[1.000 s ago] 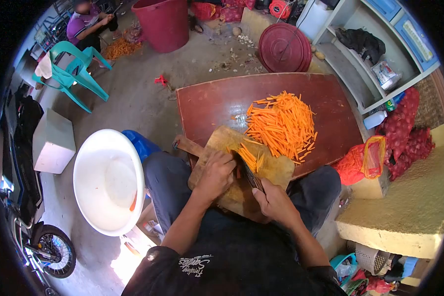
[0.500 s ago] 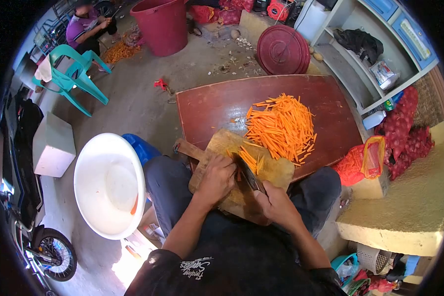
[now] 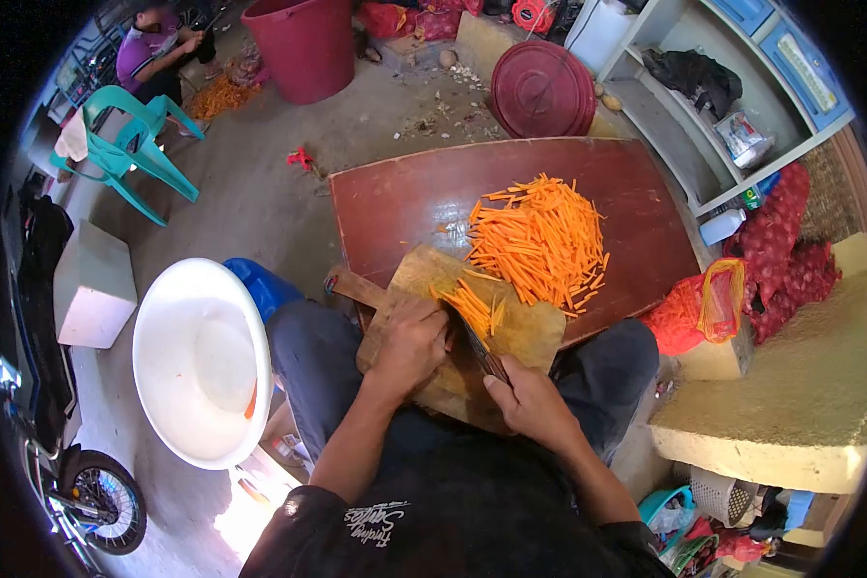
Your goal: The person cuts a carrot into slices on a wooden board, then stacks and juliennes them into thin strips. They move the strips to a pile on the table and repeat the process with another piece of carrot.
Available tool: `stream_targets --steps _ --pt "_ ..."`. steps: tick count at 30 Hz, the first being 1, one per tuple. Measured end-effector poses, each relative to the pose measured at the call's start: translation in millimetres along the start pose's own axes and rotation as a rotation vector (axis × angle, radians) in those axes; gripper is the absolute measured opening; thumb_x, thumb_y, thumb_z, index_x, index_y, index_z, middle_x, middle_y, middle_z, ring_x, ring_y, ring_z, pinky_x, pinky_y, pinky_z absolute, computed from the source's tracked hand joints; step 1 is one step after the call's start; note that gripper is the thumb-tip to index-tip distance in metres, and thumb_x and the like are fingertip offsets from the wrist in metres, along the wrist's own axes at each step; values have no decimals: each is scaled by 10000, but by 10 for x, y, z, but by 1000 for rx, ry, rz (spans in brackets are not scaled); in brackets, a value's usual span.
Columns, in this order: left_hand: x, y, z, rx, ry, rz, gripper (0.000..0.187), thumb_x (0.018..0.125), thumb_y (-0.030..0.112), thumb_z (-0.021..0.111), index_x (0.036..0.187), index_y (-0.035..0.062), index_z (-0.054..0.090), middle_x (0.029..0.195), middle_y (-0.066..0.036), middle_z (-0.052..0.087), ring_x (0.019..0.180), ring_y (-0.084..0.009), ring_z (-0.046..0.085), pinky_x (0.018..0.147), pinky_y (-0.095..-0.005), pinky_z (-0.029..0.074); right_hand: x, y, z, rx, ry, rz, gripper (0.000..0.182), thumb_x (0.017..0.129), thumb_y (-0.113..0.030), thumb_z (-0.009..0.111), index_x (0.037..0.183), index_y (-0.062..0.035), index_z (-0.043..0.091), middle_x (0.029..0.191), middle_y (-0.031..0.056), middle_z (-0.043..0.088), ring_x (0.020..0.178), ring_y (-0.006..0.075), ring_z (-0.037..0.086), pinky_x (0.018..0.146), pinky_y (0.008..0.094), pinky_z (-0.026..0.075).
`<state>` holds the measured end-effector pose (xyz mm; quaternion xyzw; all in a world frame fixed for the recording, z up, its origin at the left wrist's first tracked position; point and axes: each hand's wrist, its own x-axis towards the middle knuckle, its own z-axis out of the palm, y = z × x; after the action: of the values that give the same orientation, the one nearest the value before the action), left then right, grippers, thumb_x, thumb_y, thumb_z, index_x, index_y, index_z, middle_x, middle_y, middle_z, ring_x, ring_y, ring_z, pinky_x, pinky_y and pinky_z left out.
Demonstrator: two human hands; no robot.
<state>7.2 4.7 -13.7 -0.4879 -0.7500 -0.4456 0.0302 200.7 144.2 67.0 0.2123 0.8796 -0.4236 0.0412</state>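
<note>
My right hand (image 3: 535,397) is closed around the handle of a dark-bladed knife (image 3: 476,342), whose blade stands on a worn wooden chopping board (image 3: 535,332). My left hand (image 3: 410,345) is curled on the board beside the blade, closed over a carrot that its fingers mostly hide. Freshly cut carrot sticks (image 3: 473,310) lie against the far side of the blade. Past the board, a large heap of carrot sticks (image 3: 539,239) rests on a reddish-brown table (image 3: 395,202). The board sits over my lap and the table's near edge.
A white basin (image 3: 178,356) with one orange piece inside stands at my left, by a blue container (image 3: 260,286). Red mesh bags (image 3: 689,306) and a yellow ledge (image 3: 771,414) are at right. Another person (image 3: 159,53) sits far left near a green chair (image 3: 130,144).
The view has shifted slightly, so everything sits a little further left. The knife blade and left fingers have moved slightly against the cut sticks; both hands keep their grips.
</note>
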Motion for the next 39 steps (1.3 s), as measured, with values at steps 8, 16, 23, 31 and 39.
stream_targets --steps 8,16,23,31,39 --pt "91 -6 -178 182 -31 -74 312 886 3 782 1198 11 766 1208 -141 718 1177 -375 649 1017 -506 501 -116 60 -96 53 33 -14 254 1074 -215 667 1158 25 645 818 224 628 741 407 663 717 460 533" --pt "58 -15 -156 215 -68 -32 388 870 23 791 1257 42 767 1209 -120 720 1190 -353 643 1010 -489 486 -244 35 -179 -5 -14 -45 270 1073 -232 680 1187 11 657 822 244 679 766 429 702 709 491 547" --pt "65 -11 -156 244 -111 -29 317 881 62 804 1196 35 790 1188 -114 722 1178 -350 642 1015 -495 487 -93 -42 -218 116 -3 21 320 1081 -280 667 1214 10 655 902 301 722 904 534 727 773 560 571" --pt "65 16 -153 209 -67 -5 285 864 85 806 1139 14 779 1155 -121 720 1157 -351 655 1035 -497 501 -37 -39 -87 68 61 -17 224 1077 -186 679 1151 23 652 788 204 603 696 332 630 695 432 527" --pt "69 10 -96 184 -109 30 207 840 98 822 1021 9 778 1041 -113 710 1047 -349 672 964 -496 514 -31 -3 -61 142 97 -61 242 1074 -171 694 1213 24 661 808 183 601 692 267 582 690 406 522"
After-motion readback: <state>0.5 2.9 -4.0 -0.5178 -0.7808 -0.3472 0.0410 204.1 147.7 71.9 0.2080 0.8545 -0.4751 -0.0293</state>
